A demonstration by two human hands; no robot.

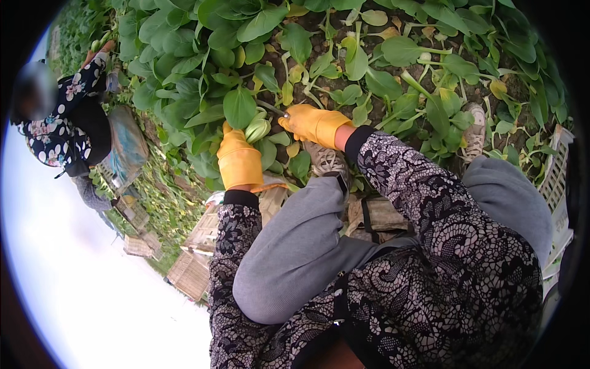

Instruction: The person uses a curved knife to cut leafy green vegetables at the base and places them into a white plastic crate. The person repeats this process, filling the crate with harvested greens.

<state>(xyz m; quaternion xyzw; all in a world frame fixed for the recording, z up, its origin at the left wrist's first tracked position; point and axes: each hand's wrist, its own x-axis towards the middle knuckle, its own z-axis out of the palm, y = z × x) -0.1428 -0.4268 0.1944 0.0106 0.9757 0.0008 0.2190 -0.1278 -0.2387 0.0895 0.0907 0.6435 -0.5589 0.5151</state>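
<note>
My left hand [239, 157], in a yellow-orange rubber glove, is among the bok choy leaves [179, 87]. It is closed at the pale green base of a bok choy [258, 129], which shows beside the glove. A broad leaf covers part of the fingers. Just to the right, my right hand [315, 124] wears a matching glove and grips a small knife [272, 108]. The narrow blade points left toward the standing plants, and its tip is hard to make out. A small gap separates the two gloves.
Loose and yellowing leaves [359, 60] litter the soil ahead. My shoes [474, 131] stand among them. Plastic crates [555, 170] flank me at right and lower left. Farther left, a person [69, 115] bends toward the plants beside a crate with a bag [126, 143].
</note>
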